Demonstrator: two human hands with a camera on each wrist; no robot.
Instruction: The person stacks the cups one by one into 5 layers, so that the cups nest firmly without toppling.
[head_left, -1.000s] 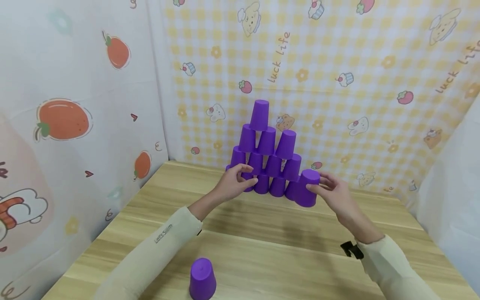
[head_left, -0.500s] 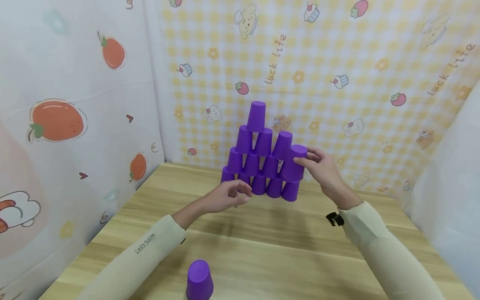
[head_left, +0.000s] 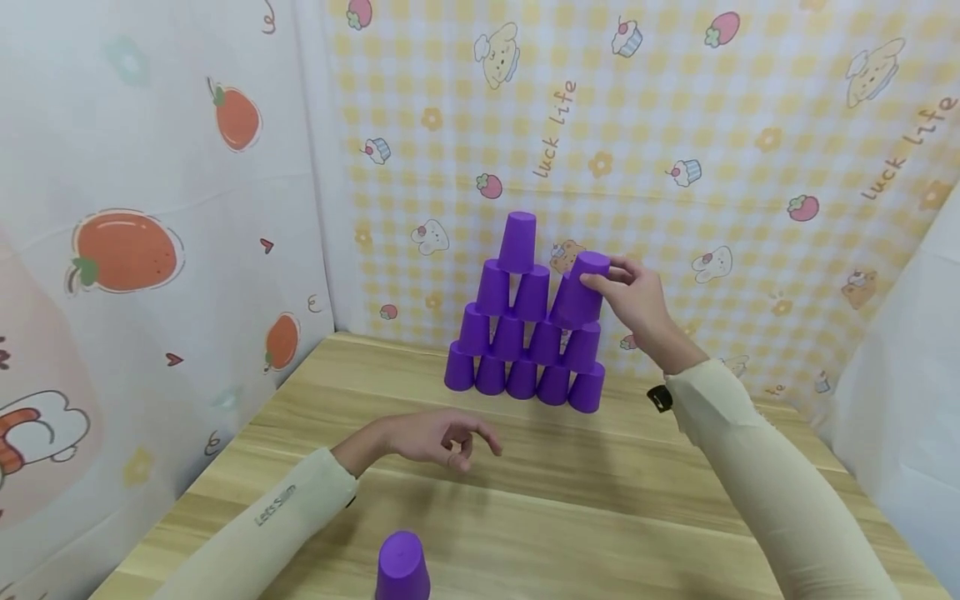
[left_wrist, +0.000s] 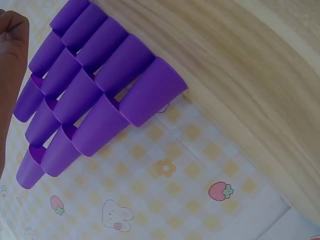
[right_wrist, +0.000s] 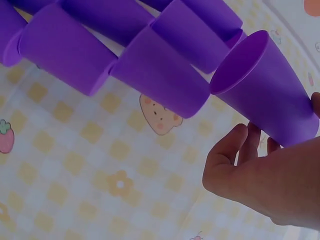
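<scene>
Upside-down purple cups form a stepped stack (head_left: 507,336) against the back curtain, a single cup at its top left. My right hand (head_left: 633,298) grips another purple cup (head_left: 587,287), thumb in front and fingers behind. That cup is upside down and overlaps the right cup of the third row; whether they touch I cannot tell. In the right wrist view the held cup (right_wrist: 282,92) shows its open rim beside a stacked cup (right_wrist: 160,72). My left hand (head_left: 438,437) hovers over the table with loosely bent fingers, holding nothing. The left wrist view shows the stack (left_wrist: 77,100) too.
One more purple cup (head_left: 402,567) stands upside down near the front edge of the wooden table (head_left: 600,533). A patterned curtain (head_left: 637,108) hangs right behind the stack, and a white curtain (head_left: 187,333) closes off the left side.
My right hand has lifted its cup up and left, from beside the bottom row to the third row. My left hand has withdrawn from the stack toward the front.
</scene>
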